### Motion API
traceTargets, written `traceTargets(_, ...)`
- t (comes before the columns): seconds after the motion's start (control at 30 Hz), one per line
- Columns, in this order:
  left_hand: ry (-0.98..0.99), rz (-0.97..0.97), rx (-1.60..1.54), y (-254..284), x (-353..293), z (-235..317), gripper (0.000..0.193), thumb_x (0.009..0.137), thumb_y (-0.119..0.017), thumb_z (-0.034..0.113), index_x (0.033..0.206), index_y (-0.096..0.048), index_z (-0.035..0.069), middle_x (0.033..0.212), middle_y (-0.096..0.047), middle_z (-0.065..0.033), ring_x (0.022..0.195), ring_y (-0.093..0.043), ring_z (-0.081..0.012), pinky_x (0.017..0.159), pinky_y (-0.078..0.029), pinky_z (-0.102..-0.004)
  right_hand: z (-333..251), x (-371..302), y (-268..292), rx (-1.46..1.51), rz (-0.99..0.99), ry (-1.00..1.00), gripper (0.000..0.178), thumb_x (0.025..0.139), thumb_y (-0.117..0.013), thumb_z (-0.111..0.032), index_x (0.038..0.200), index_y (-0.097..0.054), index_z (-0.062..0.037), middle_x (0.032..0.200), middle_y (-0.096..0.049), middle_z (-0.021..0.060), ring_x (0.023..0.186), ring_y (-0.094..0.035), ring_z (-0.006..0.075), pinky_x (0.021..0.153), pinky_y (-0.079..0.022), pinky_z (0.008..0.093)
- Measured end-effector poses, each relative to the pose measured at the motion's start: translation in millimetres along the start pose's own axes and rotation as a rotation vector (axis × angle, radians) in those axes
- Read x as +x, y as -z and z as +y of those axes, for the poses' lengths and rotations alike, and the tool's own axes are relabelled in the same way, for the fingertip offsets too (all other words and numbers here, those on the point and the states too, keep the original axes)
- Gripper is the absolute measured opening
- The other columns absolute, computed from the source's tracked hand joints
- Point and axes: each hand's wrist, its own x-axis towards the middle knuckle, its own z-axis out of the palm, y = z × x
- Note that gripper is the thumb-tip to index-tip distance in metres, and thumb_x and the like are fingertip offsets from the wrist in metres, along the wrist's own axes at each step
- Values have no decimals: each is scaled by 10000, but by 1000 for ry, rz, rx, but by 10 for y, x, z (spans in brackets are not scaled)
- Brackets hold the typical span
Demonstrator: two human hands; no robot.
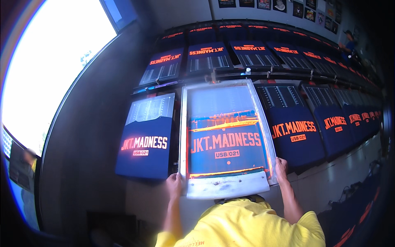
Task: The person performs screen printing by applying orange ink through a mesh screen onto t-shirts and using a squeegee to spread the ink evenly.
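Observation:
A screen-printing frame with pale edges and orange lettering in its mesh lies in front of me. My left hand is closed on its near left corner. The fingers of my right hand are wrapped round its right side, close to the near corner. Across the frame's near end rests a wide whitish squeegee, with small dark screws along it and orange ink at its far edge. A thick streak of orange ink crosses the mesh. What lies under the frame is mostly hidden.
A dark blue printed shirt on a board is left of the frame, another printed shirt right of it. Farther rows of printed shirts stand behind a dark rail. Another person is at the far right.

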Motion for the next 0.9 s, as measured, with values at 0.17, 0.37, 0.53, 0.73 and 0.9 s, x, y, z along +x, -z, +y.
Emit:
traceTargets(0.17, 9, -22, 13, 94, 226, -9, 381, 947, -618, 289, 1016, -712, -73, 821, -720, -126, 739, -658, -179, 685, -501, -337, -329, -68, -162, -72, 12, 65, 397, 994, -511, -237, 744, -584, 63, 629, -511, 52, 629, -424, 129, 602, -373, 378)
traceTargets(0.37, 24, -68, -10, 66, 404, 53, 395, 947, -611, 288, 1018, -706, -89, 835, -719, -146, 758, -665, -199, 702, -502, -341, -362, 98, -252, -50, 33, 28, 400, 975, -539, -244, 727, -553, 69, 602, -471, 62, 602, -397, 124, 568, -337, 370)
traceTargets(0.53, 46, -56, 8, 68, 430, 170, 391, 950, -601, 276, 1029, -700, -94, 840, -716, -159, 761, -666, -212, 727, -506, -342, -425, 93, -320, -90, 42, 22, 387, 979, -534, -233, 739, -563, 69, 600, -477, 71, 600, -405, 126, 573, -352, 379)
traceTargets(0.73, 61, -67, -38, 54, 461, 101, 359, 946, -600, 259, 959, -691, -88, 790, -693, -131, 722, -641, -198, 704, -498, -342, -215, 162, -428, -152, 85, 82, 375, 976, -529, -225, 729, -548, 57, 583, -464, 89, 581, -407, 142, 568, -347, 395)
traceTargets(0.9, 58, -125, -126, -8, 476, 137, 319, 951, -601, 240, 803, -661, -36, 685, -627, -67, 602, -573, -150, 568, -455, -327, -95, 189, -465, -168, 128, 88, 352, 962, -525, -209, 725, -536, 51, 578, -436, 91, 580, -392, 138, 565, -346, 394)
